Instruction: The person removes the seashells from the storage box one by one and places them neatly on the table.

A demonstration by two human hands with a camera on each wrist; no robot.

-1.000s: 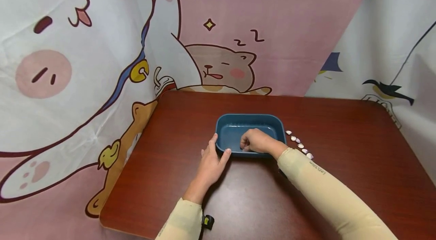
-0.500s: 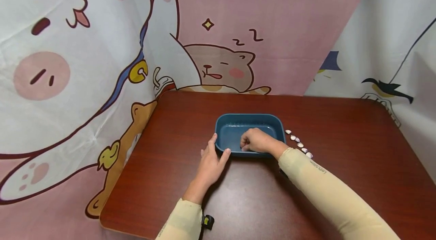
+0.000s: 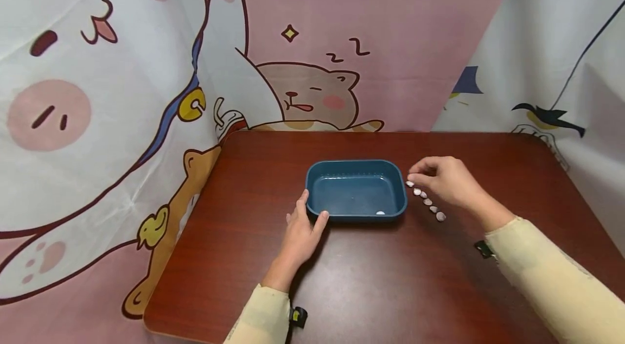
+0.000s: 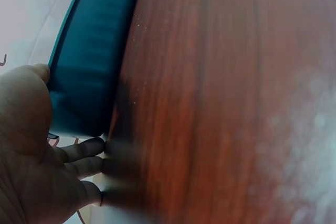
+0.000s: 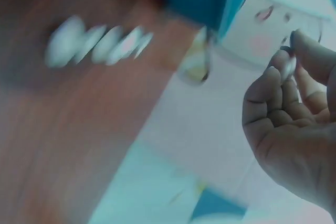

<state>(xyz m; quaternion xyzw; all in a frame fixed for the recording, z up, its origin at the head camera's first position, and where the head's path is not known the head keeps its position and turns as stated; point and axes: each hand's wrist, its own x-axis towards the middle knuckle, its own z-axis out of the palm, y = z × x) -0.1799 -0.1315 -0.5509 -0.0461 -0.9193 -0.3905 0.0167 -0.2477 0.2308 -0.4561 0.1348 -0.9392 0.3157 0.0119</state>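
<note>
A blue rectangular plastic box [image 3: 351, 195] sits mid-table with one white seashell [image 3: 380, 213] at its near right inside. My left hand [image 3: 299, 238] rests against the box's near left corner, thumb at the near rim and fingers, fairly straight, along the left side. To the right of the box, my right hand [image 3: 454, 184] pinches a small white shell [image 5: 288, 70] between thumb and fingertips, at the far end of a slanting row of shells [image 3: 427, 202]. Those other shells appear blurred in the right wrist view.
Everything stands on a reddish-brown wooden table [image 3: 244, 257]. A cartoon-printed cloth [image 3: 390, 34] hangs along the back and sides of the tabletop. Black camera mounts sit on both sleeved wrists.
My right hand has left the box and moved right to the far end of the shell row. A shell now shows inside the box. My left hand stays at its corner.
</note>
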